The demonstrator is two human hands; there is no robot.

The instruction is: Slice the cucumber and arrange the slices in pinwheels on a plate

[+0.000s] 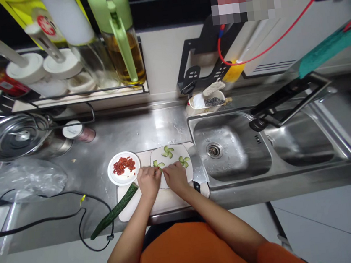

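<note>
A square white plate (177, 150) lies on a pale cutting board (167, 200) and carries three small fans of green cucumber slices (167, 151). My left hand (149, 181) and my right hand (175, 177) meet over the plate's near edge, fingers pinched together around cucumber slices (159, 164) there. A round white plate of red goji berries (123, 165) sits just left of my left hand. A long dark green cucumber (115, 211) lies slanted off the board's left corner.
A double steel sink (237, 149) with a black tap (286, 102) lies to the right. A cleaver (199, 169) rests right of the plate. A pot lid (14, 137), a plastic bag (22, 180), a black cable (77, 218) and a rack of bottles (93, 73) stand left.
</note>
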